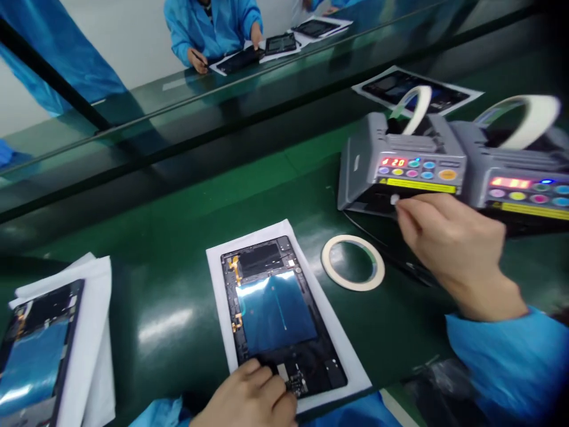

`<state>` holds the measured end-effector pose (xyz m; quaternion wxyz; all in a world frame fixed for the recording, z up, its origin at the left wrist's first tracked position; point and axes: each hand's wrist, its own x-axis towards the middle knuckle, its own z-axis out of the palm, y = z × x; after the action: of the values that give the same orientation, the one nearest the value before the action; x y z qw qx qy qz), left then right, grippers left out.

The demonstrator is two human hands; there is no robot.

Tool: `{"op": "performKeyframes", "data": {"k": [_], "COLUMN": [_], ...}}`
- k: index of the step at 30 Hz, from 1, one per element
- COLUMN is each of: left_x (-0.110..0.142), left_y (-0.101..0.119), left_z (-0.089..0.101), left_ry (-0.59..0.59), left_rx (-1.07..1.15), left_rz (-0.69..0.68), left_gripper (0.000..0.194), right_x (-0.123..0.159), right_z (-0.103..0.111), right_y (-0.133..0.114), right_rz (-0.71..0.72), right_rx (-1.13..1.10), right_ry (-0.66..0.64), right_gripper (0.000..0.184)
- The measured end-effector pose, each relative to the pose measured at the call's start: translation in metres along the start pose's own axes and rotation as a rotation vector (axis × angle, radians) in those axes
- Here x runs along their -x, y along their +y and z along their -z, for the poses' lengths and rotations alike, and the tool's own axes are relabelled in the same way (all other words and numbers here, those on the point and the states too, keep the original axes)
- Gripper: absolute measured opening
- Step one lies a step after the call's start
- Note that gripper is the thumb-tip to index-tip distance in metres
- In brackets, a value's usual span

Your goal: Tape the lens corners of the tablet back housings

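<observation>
An opened tablet (pixel 275 308) lies on a white sheet in front of me, its inner parts and blue-filmed battery showing. My left hand (pixel 253 394) rests over its lower edge with fingers curled against it; the fingertips are partly hidden. My right hand (pixel 453 249) is raised at the front of the left tape dispenser (pixel 400 160), thumb and forefinger pinched on a small piece of white tape (pixel 395 200). Between the tablet and my right hand, a roll of cream tape (pixel 326 261) lies flat on the green table.
A second tape dispenser (pixel 528 184) stands at the right. Another opened tablet (pixel 38 350) lies on white sheets at the left. Behind the dispensers is a sheet-backed dark panel (pixel 386 86). Beyond a long rail, a person in blue (pixel 213 29) works on similar devices.
</observation>
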<state>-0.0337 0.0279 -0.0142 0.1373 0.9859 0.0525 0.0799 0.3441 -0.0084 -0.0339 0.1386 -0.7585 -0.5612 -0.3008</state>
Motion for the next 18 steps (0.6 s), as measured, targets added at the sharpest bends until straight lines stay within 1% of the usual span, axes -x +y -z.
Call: {"op": "performKeyframes", "data": {"k": [2, 4, 5, 7, 9, 10, 13, 16, 18], "left_x": [-0.011, -0.022, -0.026, -0.032, -0.035, -0.035, -0.031, -0.021, -0.015], "left_y": [-0.009, -0.023, -0.031, -0.049, -0.065, -0.072, -0.088, -0.100, -0.105], "left_z": [0.017, 0.031, 0.036, 0.039, 0.034, 0.030, 0.020, 0.014, 0.011], "left_ry": [-0.050, -0.071, -0.060, -0.008, 0.054, 0.084, 0.159, 0.190, 0.173], "left_rx": [0.069, 0.075, 0.048, -0.026, -0.080, -0.104, -0.198, -0.262, -0.276], "left_rz": [0.032, 0.089, 0.114, 0.157, 0.201, 0.221, 0.274, 0.328, 0.365], "left_gripper": [0.030, 0.029, 0.028, 0.028, 0.029, 0.029, 0.028, 0.023, 0.024], "right_x": [-0.001, -0.004, -0.007, -0.015, -0.021, -0.023, -0.019, -0.006, 0.000], "right_z": [0.011, 0.025, 0.030, 0.036, 0.032, 0.027, 0.005, -0.011, -0.012], "right_y": [-0.007, -0.021, -0.032, -0.057, -0.083, -0.096, -0.123, -0.129, -0.127], "right_rz": [0.001, 0.054, 0.119, 0.288, 0.436, 0.476, 0.518, 0.515, 0.490], "right_rx": [-0.057, -0.183, -0.267, -0.423, -0.527, -0.565, -0.646, -0.724, -0.762], "right_ry": [0.010, 0.022, 0.014, -0.032, -0.104, -0.128, -0.133, -0.145, -0.167], "right_gripper": [0.018, 0.012, 0.010, 0.010, 0.015, 0.016, 0.015, 0.013, 0.011]}}
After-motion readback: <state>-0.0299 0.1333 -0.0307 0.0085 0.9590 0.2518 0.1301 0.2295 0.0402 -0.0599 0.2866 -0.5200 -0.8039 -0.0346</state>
